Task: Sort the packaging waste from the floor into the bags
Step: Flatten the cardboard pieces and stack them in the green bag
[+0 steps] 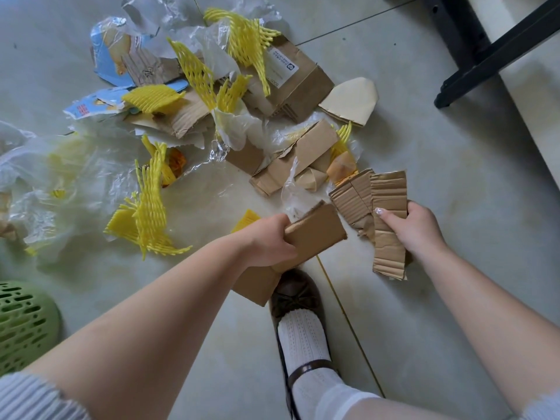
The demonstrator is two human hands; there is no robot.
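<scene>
My left hand [269, 241] grips a folded brown cardboard piece [315, 231] above the floor, near my shoe. My right hand [415, 228] holds a stack of torn corrugated cardboard strips [388, 207] that hang down past my palm. Ahead lies a heap of packaging waste: yellow foam fruit nets [151, 207], more brown cardboard [300, 77], clear plastic film [209, 192], torn blue printed cartons [112, 56] and a cream card piece [348, 100]. A white plastic bag [45, 183] with yellow foam inside lies at the left.
A green perforated basket [24, 322] sits at the lower left edge. Black furniture legs [472, 56] stand at the top right beside a pale wall base. My brown shoe and white sock [300, 316] are planted on the grey tiled floor below my hands.
</scene>
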